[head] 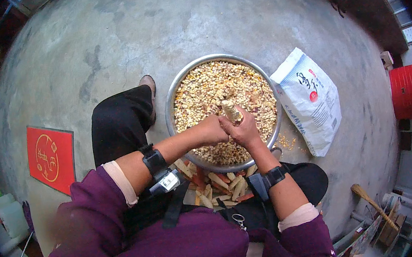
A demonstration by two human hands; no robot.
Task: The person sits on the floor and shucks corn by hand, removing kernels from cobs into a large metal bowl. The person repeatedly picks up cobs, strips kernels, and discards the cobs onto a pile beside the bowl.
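A wide metal basin (pixel 217 57) filled with loose corn kernels (pixel 201 91) stands before me. Over its near half, my right hand (pixel 245 129) grips a pale, largely bare corn cob (pixel 230 110) that points up and away from me. My left hand (pixel 212 129) is curled into a fist and presses against the right thumb. Its fingertips are hidden, so whether it also grips something cannot be seen. Below the basin's near rim, between my legs, lies a heap of stripped cobs (pixel 229 186), some cream and some reddish.
A white printed sack (pixel 310 105) lies right of the basin, near spilled kernels (pixel 287 142). A red printed board (pixel 51 159) and a translucent jug (pixel 10 215) are at left. At right are a red container (pixel 409 92) and a straw broom (pixel 375 206). The floor (pixel 134 34) is concrete.
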